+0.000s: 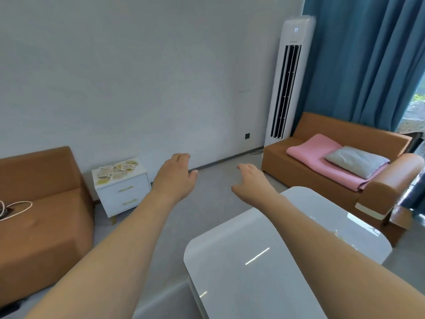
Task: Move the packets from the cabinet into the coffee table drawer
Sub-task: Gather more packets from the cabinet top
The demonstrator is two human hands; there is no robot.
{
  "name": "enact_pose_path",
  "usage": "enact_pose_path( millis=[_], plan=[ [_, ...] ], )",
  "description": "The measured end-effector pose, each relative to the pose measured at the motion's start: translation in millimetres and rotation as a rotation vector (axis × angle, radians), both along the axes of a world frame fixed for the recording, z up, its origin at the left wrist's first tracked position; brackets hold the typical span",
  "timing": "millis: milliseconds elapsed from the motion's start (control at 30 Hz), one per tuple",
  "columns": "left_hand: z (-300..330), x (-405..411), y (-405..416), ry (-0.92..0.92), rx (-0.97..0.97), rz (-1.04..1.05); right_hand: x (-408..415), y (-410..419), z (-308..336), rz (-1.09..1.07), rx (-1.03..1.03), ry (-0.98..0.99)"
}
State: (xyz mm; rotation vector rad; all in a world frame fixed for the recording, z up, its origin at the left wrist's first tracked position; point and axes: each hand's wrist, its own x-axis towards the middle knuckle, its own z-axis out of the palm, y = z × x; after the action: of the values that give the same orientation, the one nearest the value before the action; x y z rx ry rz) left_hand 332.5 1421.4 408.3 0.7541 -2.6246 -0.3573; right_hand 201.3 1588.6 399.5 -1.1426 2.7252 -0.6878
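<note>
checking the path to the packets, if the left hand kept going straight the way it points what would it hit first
Probably nothing near: the left hand is held out above bare floor, aimed at the wall. The white cabinet with the packets sits off to its left. Depth is hard to judge.

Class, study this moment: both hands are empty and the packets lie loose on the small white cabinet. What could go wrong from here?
1. The loose pale packets lie scattered over the small white two-drawer cabinet; a hasty grab could knock some off.
2. The glossy white coffee table shows no open drawer here, so full hands may struggle to open one.
</note>
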Motion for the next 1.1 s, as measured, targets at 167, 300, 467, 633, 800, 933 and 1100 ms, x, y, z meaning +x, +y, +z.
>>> enact_pose_path(
  millis=[167, 300, 467, 633, 800, 933, 1100],
  plan=[
    [3, -19, -107, -0.008, -0.009, 0.032, -18, -115, -9, 0.025, -0.022, -0.059],
    [13, -27, -198, -0.004, -0.029, 0.044, -32, -214, -2, 0.056, -0.029, -0.065],
    [11, -14, -317, -0.007, -0.020, 0.078, -23, -347, -5, 0.150, -0.010, -0.082],
    [-1, 14, -461, -0.004, 0.023, 0.176, -9, -497, -16, 0.237, -0.010, -0.072],
    [-6, 41, -610, -0.010, 0.058, 0.259, 4, -640, -19, 0.281, -0.012, -0.080],
    [-12, 34, -715, 0.005, 0.149, 0.296, -8, -734, -17, 0.283, -0.024, -0.085],
    [-39, -10, -815, -0.052, 0.261, 0.274, -53, -833, -39, 0.250, 0.003, -0.133]
  ],
)
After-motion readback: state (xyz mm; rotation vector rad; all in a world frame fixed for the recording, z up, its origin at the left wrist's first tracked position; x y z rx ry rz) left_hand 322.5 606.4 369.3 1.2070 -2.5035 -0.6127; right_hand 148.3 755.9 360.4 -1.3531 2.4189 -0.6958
